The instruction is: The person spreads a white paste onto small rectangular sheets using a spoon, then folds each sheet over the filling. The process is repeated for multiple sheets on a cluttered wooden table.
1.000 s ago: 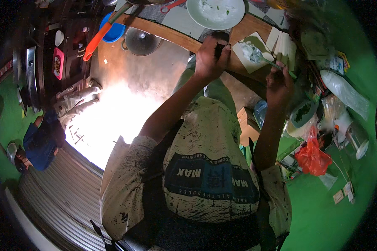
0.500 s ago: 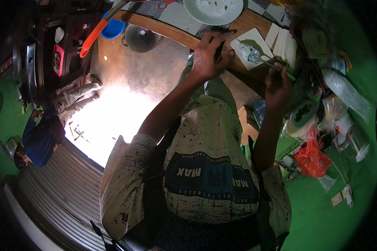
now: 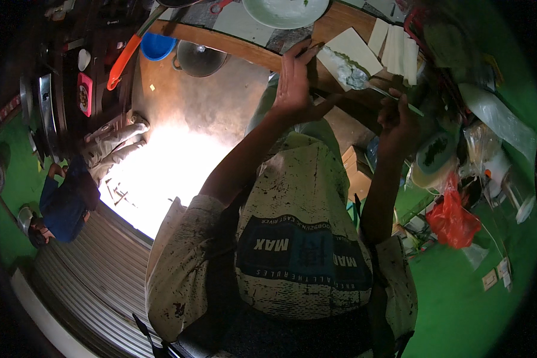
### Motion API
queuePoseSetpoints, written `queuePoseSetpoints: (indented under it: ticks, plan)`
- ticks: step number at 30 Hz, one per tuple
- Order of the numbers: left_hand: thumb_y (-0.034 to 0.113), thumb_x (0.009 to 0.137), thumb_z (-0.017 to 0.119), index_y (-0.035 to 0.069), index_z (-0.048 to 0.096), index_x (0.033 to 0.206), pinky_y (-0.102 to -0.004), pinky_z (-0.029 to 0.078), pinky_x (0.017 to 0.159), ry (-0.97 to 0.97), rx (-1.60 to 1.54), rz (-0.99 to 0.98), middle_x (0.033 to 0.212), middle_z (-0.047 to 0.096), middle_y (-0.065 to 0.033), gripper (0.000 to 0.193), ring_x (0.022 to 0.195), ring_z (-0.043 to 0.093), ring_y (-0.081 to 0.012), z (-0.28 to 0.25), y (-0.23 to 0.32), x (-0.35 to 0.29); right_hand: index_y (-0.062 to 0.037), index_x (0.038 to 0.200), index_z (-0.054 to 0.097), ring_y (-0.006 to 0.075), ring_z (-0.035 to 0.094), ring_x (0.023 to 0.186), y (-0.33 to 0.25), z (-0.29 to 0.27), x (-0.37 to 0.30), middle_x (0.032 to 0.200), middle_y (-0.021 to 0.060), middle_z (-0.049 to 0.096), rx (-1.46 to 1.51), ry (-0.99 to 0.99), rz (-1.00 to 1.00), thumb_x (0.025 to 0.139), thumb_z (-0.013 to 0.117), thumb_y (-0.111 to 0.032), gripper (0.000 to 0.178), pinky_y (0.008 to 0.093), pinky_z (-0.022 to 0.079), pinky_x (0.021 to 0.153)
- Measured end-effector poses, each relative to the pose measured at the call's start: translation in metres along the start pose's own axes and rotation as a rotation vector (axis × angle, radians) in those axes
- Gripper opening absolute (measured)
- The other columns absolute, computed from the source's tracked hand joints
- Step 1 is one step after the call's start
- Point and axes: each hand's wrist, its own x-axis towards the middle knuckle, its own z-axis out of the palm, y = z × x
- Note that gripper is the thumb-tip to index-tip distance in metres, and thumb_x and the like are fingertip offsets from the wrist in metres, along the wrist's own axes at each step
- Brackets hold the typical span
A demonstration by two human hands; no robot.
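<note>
A square white sheet [image 3: 364, 51] lies on the wooden table edge with a streak of white creamy filling [image 3: 339, 62] along its near left side. My right hand [image 3: 398, 122] is closed round the handle of a metal spoon [image 3: 357, 79], whose bowl rests in the filling. At the sheet's left corner, my left hand [image 3: 293, 89] has its fingers stretched and thumb spread, holding nothing; whether a fingertip touches the sheet I cannot tell. Several folded white strips [image 3: 395, 52] lie to the right. Beyond the sheet stands a white plate [image 3: 268, 17] with white and green smears.
An orange handle [image 3: 123, 64] juts over the table's left edge. Below it are a blue basin [image 3: 157, 46] and a dark wok [image 3: 200, 58]. A person in blue [image 3: 71, 203] sits far left. At right are a bowl of greens [image 3: 434, 154] and a red plastic bag [image 3: 452, 218].
My left hand has gone from curled fingers to stretched ones beside the sheet. The spoon's bowl has shifted slightly, still in the filling. The whole view has turned a little.
</note>
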Motion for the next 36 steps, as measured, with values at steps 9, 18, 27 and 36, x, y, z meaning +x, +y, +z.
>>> queuePoseSetpoints:
  ticks: [9,18,27,36]
  plan:
    - [0.021,0.079,0.087,0.004,0.052,0.147,-0.0555,0.049,0.108,-0.03,0.068,0.05,0.154,0.035,-0.0309,0.079,0.137,0.047,-0.0528,0.01,-0.002,-0.013,-0.0001,0.115,0.074,0.0092,0.057,0.06,-0.011,-0.007,-0.012,0.085,0.0076,0.074,-0.178,0.096,-0.051,0.11,0.057,-0.038,0.042,0.0253,0.036,0.054]
    - [0.022,0.081,0.086,0.002,0.053,0.144,-0.0559,0.049,0.106,0.014,0.083,0.073,0.153,0.036,-0.0322,0.074,0.134,0.049,-0.0536,0.012,-0.007,-0.013,0.0008,0.115,0.074,0.0102,0.056,0.06,-0.012,-0.014,-0.019,0.083,0.0071,0.073,-0.253,0.061,-0.049,0.11,0.055,-0.036,0.042,0.0265,0.037,0.055]
    - [0.024,0.08,0.087,0.001,0.051,0.145,-0.0564,0.048,0.108,0.033,0.033,0.086,0.154,0.035,-0.0323,0.078,0.135,0.048,-0.0534,0.016,-0.008,-0.013,0.0021,0.113,0.074,0.0113,0.057,0.063,-0.006,-0.028,-0.03,0.082,0.006,0.072,-0.252,0.01,-0.119,0.111,0.054,-0.035,0.042,0.0266,0.044,0.059]
    - [0.022,0.079,0.088,0.003,0.051,0.147,-0.0565,0.048,0.108,0.02,0.075,0.117,0.156,0.033,-0.032,0.08,0.136,0.047,-0.0535,0.011,-0.01,-0.014,0.0019,0.112,0.075,0.0107,0.057,0.061,-0.006,-0.033,-0.04,0.081,0.0065,0.072,-0.201,0.063,-0.101,0.109,0.058,-0.034,0.04,0.0269,0.043,0.058]
